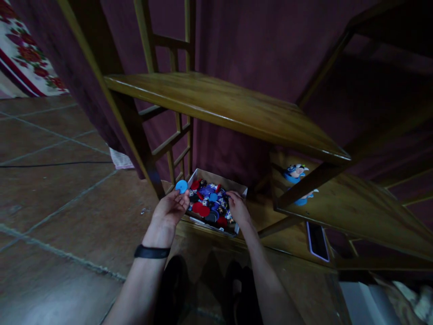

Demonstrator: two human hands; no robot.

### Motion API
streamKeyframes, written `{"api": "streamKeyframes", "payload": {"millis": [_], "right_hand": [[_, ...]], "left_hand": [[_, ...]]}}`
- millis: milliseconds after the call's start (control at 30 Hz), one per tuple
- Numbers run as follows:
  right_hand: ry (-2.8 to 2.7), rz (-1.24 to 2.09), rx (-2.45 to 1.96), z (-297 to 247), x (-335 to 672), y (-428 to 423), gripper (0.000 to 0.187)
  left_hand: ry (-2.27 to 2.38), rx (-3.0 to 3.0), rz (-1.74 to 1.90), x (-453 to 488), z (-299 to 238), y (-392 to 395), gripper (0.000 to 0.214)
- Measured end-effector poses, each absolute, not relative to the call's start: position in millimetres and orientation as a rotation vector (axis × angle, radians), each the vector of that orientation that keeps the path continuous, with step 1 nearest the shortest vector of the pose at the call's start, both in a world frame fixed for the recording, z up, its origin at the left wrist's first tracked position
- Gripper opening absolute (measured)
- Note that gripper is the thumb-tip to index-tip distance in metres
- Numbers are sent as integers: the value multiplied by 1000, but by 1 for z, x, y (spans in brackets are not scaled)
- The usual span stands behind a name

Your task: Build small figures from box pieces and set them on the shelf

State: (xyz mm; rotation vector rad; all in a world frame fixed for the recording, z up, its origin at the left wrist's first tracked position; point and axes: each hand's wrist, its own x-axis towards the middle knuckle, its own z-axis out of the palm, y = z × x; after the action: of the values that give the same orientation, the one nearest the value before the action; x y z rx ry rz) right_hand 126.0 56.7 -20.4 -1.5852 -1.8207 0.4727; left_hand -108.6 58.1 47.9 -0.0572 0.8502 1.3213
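My left hand (172, 206), palm turned up, pinches a round blue disc (181, 186) by its lower edge, beside the box's left wall. The disc looks like a small figurine base. An open cardboard box (238, 186) on the low wooden board holds many small figurines (221, 207) in black, red, purple and white, jumbled with red, blue and black discs. My right hand (238, 208) reaches over the box's right side, its fingers curled together among the figurines. Whatever lies between those fingertips is too small to make out.
A wooden shelf (216, 99) juts out above the box, with a wooden post (125, 117) at left. Two figurines on blue bases (294, 174) stand on the right-hand shelf. Lower right lies a phone (318, 241). A cable (57, 164) runs over the tiled floor.
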Motion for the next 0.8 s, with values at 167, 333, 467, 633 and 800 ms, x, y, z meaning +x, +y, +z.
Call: {"api": "streamKeyframes", "payload": {"millis": [167,333,467,633,800], "right_hand": [[-2056,542,-1515,-29,72,63,41],[-2278,508,-1627,-38,35,56,50],[-2368,634,-1506,-30,42,39,49],[-2437,620,-1474,-18,70,29,38],[-2335,452,-1745,-20,87,37,25]], "left_hand": [[838,-97,1314,-110,48,61,17],[795,-118,1304,-118,48,61,18],[777,-134,1325,-125,49,62,16],[782,-152,1327,-128,49,63,15],[796,-174,1344,-128,52,61,14]]}}
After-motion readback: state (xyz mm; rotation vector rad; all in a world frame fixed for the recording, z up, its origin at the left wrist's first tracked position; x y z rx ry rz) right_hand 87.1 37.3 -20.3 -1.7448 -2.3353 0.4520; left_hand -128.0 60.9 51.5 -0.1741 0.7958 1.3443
